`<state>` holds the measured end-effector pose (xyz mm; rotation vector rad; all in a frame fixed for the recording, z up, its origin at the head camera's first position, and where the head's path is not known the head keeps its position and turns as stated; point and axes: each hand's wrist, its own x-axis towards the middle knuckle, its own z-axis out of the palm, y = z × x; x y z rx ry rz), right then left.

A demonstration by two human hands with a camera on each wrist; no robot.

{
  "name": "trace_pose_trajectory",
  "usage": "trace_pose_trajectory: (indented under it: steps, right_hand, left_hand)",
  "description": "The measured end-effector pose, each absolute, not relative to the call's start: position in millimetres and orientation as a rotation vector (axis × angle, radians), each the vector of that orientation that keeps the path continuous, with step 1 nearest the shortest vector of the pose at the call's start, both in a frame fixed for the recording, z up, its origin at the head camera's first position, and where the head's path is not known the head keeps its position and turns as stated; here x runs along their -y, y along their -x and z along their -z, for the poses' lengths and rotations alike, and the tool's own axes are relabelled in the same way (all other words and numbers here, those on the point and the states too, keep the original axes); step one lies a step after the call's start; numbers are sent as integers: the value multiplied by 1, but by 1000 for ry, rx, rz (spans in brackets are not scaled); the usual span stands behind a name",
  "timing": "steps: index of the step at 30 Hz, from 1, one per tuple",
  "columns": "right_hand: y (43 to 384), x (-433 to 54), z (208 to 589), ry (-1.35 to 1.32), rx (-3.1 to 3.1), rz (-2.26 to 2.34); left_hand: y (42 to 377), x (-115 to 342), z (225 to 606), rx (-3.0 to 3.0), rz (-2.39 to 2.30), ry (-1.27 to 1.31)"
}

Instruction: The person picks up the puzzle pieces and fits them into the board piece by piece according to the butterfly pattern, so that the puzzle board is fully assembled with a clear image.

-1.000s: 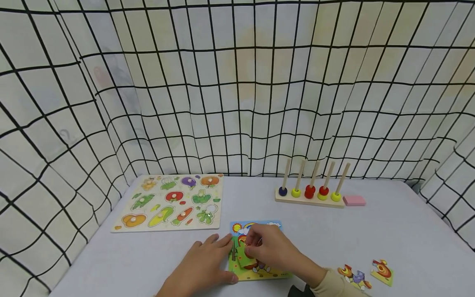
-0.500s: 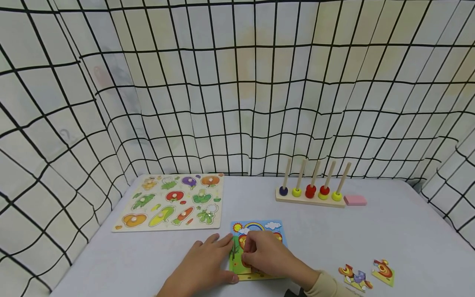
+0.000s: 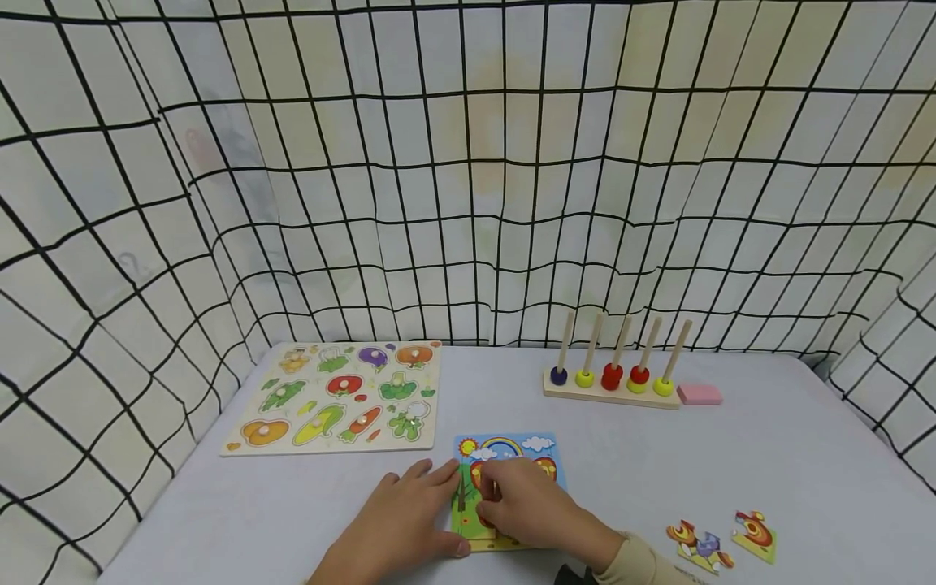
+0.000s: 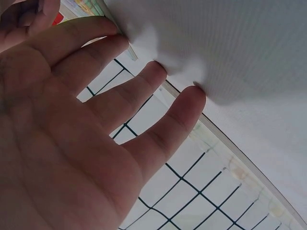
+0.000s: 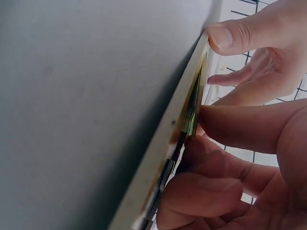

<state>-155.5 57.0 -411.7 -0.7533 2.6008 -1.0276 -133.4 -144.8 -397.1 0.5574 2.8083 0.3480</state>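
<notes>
A small picture puzzle board (image 3: 537, 445) with a sun, a rainbow and clouds lies flat on the white table. My left hand (image 3: 405, 516) rests at its left edge, fingers spread, thumb by the near-left corner. In the left wrist view the fingers of the left hand (image 4: 91, 120) are nearly straight. My right hand (image 3: 530, 504) is over the middle of the board, thumb and curled fingers pinching a green puzzle piece (image 3: 471, 528) at the lower left. In the right wrist view this puzzle piece (image 5: 193, 117) stands slightly raised from the board, the right thumb against it.
Two loose puzzle pieces, one with a purple patch (image 3: 702, 549) and one orange and green (image 3: 756, 536), lie at the right. A vegetable peg puzzle (image 3: 329, 406) is at the back left. A bead-and-peg counting stand (image 3: 610, 396) and a pink block (image 3: 699, 395) are farther back, before black netting.
My right hand has lowered the green piece from a tilted position to nearly flat at the board's lower left. The left hand has stayed at the board's edge.
</notes>
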Motion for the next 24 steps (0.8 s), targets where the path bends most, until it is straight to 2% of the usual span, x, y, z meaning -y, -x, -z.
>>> trace_pose_trajectory:
  steps: [9,12,19,24]
  right_hand:
    - [178,-57,454,876,-2636,972]
    - [176,-57,449,860,-2622,964]
    - [155,-51,410,784,-2590,938]
    - [158,-51,418,823,-2608,884]
  left_hand:
    - [132,146,397,-2806,-365,-580]
    - [132,146,396,-2810,-366,-582]
    - [131,147,397,-2814,-371,-575]
    - [131,147,398,-2822,-389,-584]
